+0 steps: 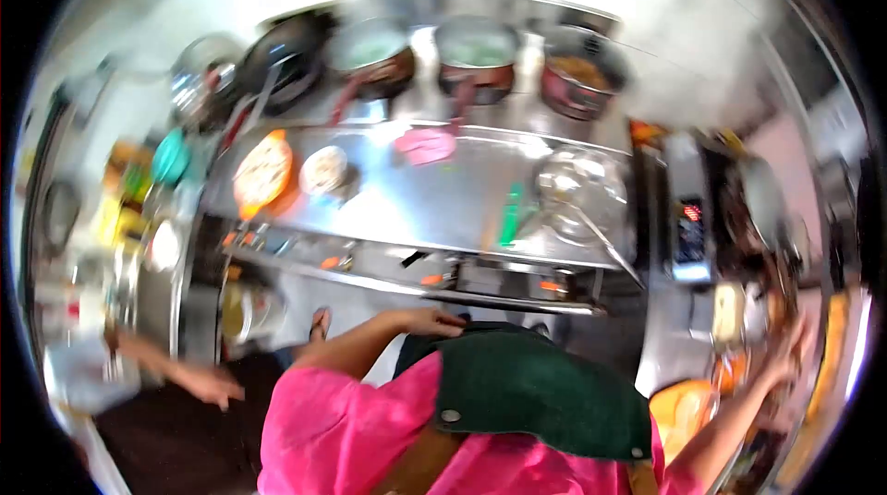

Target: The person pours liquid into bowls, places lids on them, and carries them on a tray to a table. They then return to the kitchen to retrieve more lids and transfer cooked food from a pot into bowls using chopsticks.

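My left hand [430, 320] is held low in front of the green apron [545, 393], near the front rail of the steel counter, with its fingers together; whether it grips anything is hidden. Out to the far right, my right hand [787, 354] reaches over the side counter with its fingers stretched and nothing visible in them. It is beside a metal pan or rack at the wall. Close to that hand are an orange container [730, 370] and a pale yellow block-like item [728, 312].
Pots [476, 56] line the back burners. The steel counter [397, 204] bears an orange-rimmed bowl [262, 174], a small white bowl [324, 171], a pink cloth [426, 146], a green-handled tool [510, 215] and a metal lid [582, 186]. A co-worker's hand [214, 385] is at left.
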{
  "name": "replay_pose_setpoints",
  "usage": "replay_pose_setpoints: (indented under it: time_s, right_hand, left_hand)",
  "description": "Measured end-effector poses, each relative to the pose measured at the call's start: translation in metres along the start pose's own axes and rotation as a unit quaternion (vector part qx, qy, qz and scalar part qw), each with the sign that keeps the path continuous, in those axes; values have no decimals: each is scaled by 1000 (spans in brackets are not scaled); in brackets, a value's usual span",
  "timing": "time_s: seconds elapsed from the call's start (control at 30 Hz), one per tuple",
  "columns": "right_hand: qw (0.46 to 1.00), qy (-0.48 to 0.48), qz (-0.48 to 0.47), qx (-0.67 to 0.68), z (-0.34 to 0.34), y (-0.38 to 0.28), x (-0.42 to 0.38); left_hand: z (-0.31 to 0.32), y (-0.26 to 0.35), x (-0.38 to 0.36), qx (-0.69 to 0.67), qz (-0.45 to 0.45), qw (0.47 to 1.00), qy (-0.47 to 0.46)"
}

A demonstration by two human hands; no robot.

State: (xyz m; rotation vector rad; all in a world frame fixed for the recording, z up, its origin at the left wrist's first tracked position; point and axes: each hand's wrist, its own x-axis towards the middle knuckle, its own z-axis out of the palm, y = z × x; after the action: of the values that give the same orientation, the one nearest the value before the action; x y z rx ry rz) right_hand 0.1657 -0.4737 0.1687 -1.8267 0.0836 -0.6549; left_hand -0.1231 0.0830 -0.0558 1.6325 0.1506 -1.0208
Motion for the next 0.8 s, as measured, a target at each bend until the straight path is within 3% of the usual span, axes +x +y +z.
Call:
replay_pose_setpoints:
  time_s: [0.03,0.07,0.1,0.13,0.17,0.2,0.23,0.3,0.33,0.37,0.4,0.43,0.47,0.53,0.57,0.6,0.67,0.73,0.77,0.8]
  right_hand:
    - [998,54,41,6,44,-60,-14]
    - [995,26,-4,101,47,-55,1]
    - [997,17,-66,21,51,-57,22]
    - [998,23,-30,51,45,-47,55]
    - [999,38,21,22,54,-47,70]
    - [995,53,60,55,65,-50,82]
    - [993,8,49,112,67,-27,102]
    - [996,-82,39,10,87,-4,123]
    - [987,-121,-8,-105,97,18,136]
    - [972,-95,-30,-213,112,29,140]
    - [981,-111,7,-158,127,39,142]
    - [978,-163,31,-122,137,52,146]
    - [970,-228,61,-56,144,74,154]
    - [962,-269,3,-44,152,103,171]
    - [967,-243,-23,-76,150,105,175]
    - [970,-213,-53,-106,148,101,183]
    - [973,-166,-46,-155,135,84,193]
    - [945,-189,-148,-221,116,84,199]
    - [945,-190,-145,-221,108,75,195]
    - [939,-241,-52,-240,100,61,189]
  left_hand:
    - [0,-2,12,15,32,999,-7]
    - [-5,17,13,41,74,996,0]
    - [-4,35,17,92,91,989,69]
    - [-2,41,29,-34,115,987,105]
    - [0,102,17,-2,69,982,175]
    - [1,109,33,-38,140,968,206]
    - [0,127,47,-46,168,962,209]
    - [-1,161,77,-43,215,952,216]
    - [-1,179,97,-29,237,947,214]
    - [1,198,115,-31,261,944,198]
    - [5,222,128,-67,250,952,165]
    - [8,246,141,14,289,944,160]
    - [7,260,163,54,284,948,137]
    - [9,279,214,64,245,964,81]
    - [14,297,228,47,218,974,45]
    - [12,299,255,108,253,961,24]
    - [21,327,281,159,224,961,37]
    - [30,349,299,289,163,939,94]
    - [32,348,313,343,152,921,110]
    - [35,343,320,343,151,921,107]
